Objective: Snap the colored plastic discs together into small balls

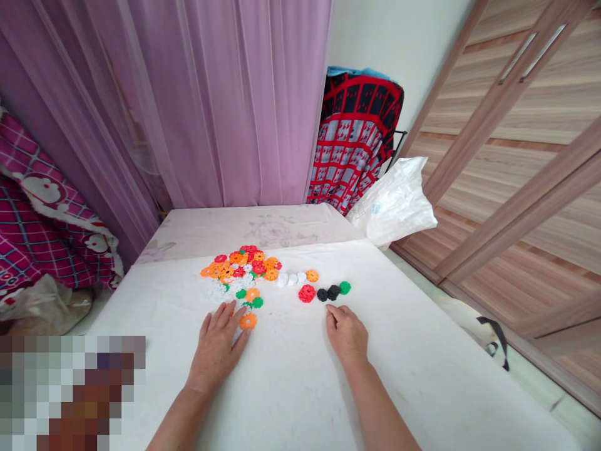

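Observation:
Several flat flower-shaped discs in orange, red, green and white lie in a loose pile [225, 270] on the white-covered table [282, 388]. My left hand [218, 344] rests at the pile's near edge with its fingers spread, beside an orange disc [248, 321]. My right hand [346, 332] lies with curled fingers just below two black discs [333, 292]; whether it holds anything is hidden. Left of the black discs is a red disc [307, 293], and to their right a green disc [345, 288]. White discs [293, 280] and an orange disc [312, 275] form a short row above.
Behind the table hangs a purple curtain [235, 113]. A white plastic bag [394, 200] is at the far right corner, near a red patterned cloth [352, 138]. A wooden wardrobe [516, 156] stands at the right, and pink plaid fabric [42, 232] at the left.

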The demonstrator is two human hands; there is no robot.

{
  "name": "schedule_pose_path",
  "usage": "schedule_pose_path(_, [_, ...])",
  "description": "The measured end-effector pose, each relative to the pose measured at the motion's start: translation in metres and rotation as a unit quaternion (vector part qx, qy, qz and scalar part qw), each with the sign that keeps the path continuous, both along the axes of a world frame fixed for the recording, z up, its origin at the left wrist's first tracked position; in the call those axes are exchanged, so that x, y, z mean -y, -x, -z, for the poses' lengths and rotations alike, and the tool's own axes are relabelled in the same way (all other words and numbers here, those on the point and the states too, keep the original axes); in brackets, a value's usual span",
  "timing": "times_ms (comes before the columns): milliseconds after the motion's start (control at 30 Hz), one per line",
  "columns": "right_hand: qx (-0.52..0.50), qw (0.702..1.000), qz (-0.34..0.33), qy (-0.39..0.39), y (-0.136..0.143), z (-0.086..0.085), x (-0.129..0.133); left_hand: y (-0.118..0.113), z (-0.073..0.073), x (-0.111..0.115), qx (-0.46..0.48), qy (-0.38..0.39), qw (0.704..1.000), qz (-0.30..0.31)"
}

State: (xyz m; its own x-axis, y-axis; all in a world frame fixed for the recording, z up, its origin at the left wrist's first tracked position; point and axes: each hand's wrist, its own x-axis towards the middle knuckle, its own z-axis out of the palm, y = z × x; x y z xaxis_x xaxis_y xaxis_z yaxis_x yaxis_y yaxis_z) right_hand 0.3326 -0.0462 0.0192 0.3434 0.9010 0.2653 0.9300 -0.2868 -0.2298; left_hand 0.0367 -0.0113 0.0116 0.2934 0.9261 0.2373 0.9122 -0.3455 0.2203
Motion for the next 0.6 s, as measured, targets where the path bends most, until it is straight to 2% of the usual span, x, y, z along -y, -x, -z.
schedule_pose_path(600, [0.058,0.998,0.021,0.032,-0.018,-0.003,-0.022,-0.002,0.0,0.001,0.003,0.003,1.0,-0.001])
